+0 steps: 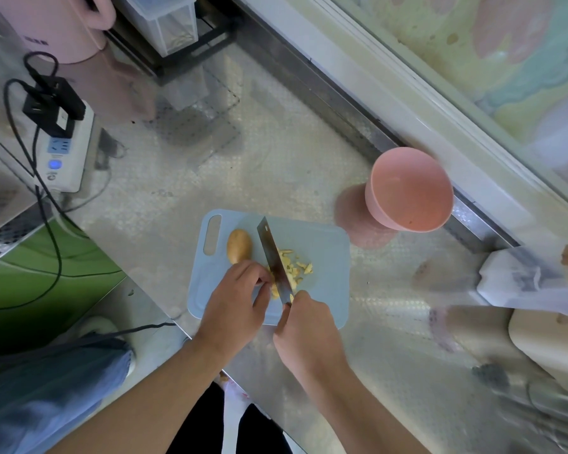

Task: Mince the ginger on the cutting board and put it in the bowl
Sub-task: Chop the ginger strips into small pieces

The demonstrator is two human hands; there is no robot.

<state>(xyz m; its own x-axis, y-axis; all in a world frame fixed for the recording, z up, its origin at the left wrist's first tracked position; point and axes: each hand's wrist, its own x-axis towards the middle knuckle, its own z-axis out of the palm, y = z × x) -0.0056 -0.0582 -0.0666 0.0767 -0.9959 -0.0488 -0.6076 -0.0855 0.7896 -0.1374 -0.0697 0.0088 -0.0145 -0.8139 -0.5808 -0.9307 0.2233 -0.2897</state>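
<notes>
Right hand [304, 326] wraps a tight grip around the handle of the cleaver [274, 262], blade edge down on the pale blue cutting board [328, 257] and angled away from the person. Left hand [236, 298] sits just beside the blade, fingers curled, its grip pressing down on the ginger [240, 245] — the whole rounded end pokes out beyond the knuckles. Chopped ginger pieces [297, 267] lie scattered on the board to the right of the blade, touching it. The pink bowl [410, 190] stands on the steel counter [276, 158] past the board's far right corner, near but apart. White power strip [64, 152] far left.
</notes>
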